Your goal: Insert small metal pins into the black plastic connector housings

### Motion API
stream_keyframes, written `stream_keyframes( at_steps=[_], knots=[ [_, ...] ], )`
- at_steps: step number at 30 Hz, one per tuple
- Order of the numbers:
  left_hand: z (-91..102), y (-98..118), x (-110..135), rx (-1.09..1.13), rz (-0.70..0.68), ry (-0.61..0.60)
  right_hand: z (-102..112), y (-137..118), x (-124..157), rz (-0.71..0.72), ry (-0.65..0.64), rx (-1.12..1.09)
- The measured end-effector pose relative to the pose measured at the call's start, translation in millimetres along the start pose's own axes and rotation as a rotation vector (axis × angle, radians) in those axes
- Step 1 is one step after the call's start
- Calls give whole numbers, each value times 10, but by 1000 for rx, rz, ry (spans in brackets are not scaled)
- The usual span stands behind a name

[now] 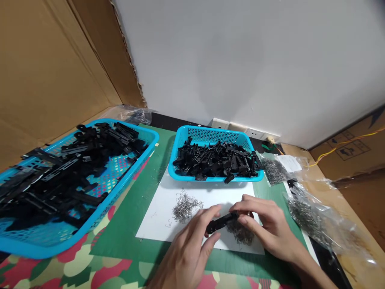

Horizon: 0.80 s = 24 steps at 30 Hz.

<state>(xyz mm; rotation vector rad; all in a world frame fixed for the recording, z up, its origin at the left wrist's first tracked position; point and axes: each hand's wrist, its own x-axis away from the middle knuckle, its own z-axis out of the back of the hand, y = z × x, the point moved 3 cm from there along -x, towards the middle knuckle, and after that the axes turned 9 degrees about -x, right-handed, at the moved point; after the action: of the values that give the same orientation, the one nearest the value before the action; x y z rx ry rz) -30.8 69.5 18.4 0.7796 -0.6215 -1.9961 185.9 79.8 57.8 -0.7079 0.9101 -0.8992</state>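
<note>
Both of my hands meet over a white sheet (162,200) on the green mat. My left hand (189,249) and my right hand (264,228) pinch the two ends of one small black plastic part (221,222), fingers closed round it. A pile of small metal springs (185,206) lies on the sheet just left of my left fingertips. A second pile of springs (240,235) sits under and in front of my right fingers, partly hidden by them.
A small blue basket (210,134) of black plastic parts stands behind the sheet. A large blue basket (45,249) of long black parts fills the left. Clear bags of springs (313,220) lie at the right. Cardboard stands at the left, a wall behind.
</note>
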Motion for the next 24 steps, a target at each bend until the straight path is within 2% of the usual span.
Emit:
stream_keyframes(
  at_steps=[2, 4, 5, 7, 8, 11, 15, 17, 18, 22, 23, 24],
  knots=[
    [49, -4, 22, 3, 56, 110, 109, -103, 7, 144, 127, 78],
    [103, -20, 45, 37, 132, 241, 257, -184, 10, 282, 311, 226],
    [125, -32, 55, 65, 173, 300, 335, -198, 1, 302, 411, 345],
    [160, -59, 75, 113, 248, 395, 465, -185, -47, 338, 526, 564],
    [177, -70, 87, 127, 276, 435, 510, -158, -87, 357, 533, 644],
    [256, -69, 135, 129, 289, 507, 543, -22, -228, 400, 318, 787],
    [528, -49, 212, 23, 253, 522, 503, 89, -282, 377, 165, 781],
    [758, -87, 228, -135, 272, 550, 482, 99, -235, 345, 182, 774],
    [900, -126, 231, -203, 291, 609, 476, 100, -196, 336, 201, 772],
    [1465, -399, 116, -563, 420, 658, 462, 119, 10, 370, 267, 798],
    [1586, -479, 52, -641, 428, 629, 456, 125, 59, 401, 278, 806],
    [1677, -569, -33, -702, 440, 522, 446, 131, 102, 436, 287, 811]
  ],
)
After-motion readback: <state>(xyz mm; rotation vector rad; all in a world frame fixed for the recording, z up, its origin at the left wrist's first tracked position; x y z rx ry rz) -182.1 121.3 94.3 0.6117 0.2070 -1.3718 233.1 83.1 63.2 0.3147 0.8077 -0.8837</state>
